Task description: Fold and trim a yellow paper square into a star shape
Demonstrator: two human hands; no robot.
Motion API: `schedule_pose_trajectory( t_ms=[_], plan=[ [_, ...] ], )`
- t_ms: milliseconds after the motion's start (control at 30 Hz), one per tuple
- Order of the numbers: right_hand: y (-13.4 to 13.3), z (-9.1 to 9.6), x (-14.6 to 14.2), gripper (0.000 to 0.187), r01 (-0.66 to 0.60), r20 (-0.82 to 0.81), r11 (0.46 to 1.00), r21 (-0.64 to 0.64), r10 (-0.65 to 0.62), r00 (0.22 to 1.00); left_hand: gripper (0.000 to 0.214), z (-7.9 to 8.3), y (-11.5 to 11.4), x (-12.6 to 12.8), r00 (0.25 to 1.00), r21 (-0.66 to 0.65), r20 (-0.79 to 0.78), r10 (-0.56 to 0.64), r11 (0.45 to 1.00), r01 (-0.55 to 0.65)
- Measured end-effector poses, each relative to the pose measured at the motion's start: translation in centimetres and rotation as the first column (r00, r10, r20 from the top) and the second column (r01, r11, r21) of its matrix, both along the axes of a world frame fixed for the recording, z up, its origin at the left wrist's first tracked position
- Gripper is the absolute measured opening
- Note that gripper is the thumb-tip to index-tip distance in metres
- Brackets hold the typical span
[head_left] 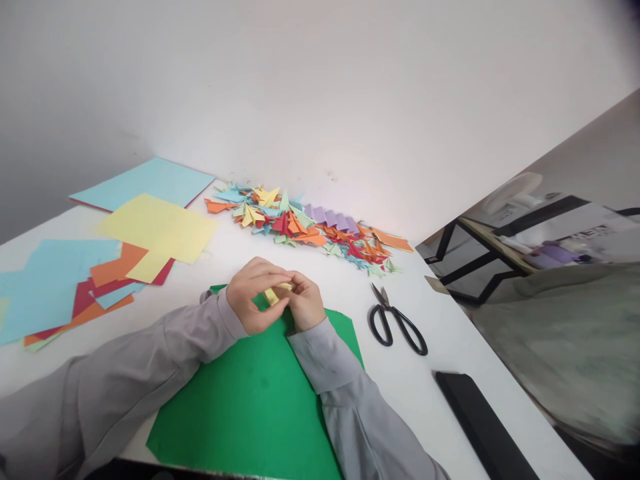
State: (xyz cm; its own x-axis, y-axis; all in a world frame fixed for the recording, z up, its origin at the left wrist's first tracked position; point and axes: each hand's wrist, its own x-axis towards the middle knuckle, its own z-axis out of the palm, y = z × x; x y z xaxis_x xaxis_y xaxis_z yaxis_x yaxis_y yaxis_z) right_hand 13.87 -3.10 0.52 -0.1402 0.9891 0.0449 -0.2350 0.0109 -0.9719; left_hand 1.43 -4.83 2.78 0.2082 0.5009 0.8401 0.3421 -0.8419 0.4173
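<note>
1. While both grey sleeves reach in over the green mat, the left hand and the right hand meet near its far edge; the small yellow paper sits between them, mostly covered by fingers.

2. The left hand curves round the piece, thumb below and fingers above, and appears to pinch it; the right hand's thumb and fingers are bent together at the other end, seemingly gripping it too; the exact contact there is hidden.

3. The step in hand looks like folding or creasing this piece; its narrow, bent look suggests that some folds are already in; how many, I cannot tell.

4. The next move seems to call for fine fingertip work; one hand would need to steady the layers while the other presses along the crease, edges kept aligned.

5. Beyond the hands lies a heap of folded paper shapes, against the wall; the scissors rest slightly open on the white table, right of the mat, and neither hand touches them.
</note>
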Motion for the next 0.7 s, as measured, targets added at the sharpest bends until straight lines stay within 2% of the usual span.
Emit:
schedule_pose_trajectory(
  t_ms=[400, 567, 700],
  plan=[
    [-0.1, 0.4, 0.1, 0.018, 0.024, 0.068, 0.999, -0.046, -0.021, 0.997, 0.012, -0.5, 1.0, -0.1, 1.000, 0.080, 0.021, 0.011, 0.997, -0.013],
    [-0.5, 0.9, -0.2, 0.017, -0.002, 0.110, 1.000, -0.021, 0.004, 0.994, 0.005, -0.6, 1.4, -0.3, 0.996, 0.077, 0.069, 0.064, 0.995, -0.069],
    [-0.6, 0.7, -0.1, 0.017, -0.014, 0.117, 1.000, -0.020, 0.016, 0.993, 0.006, -0.7, 1.8, -0.7, 0.995, 0.077, 0.017, 0.100, 0.992, -0.101]
  ],
)
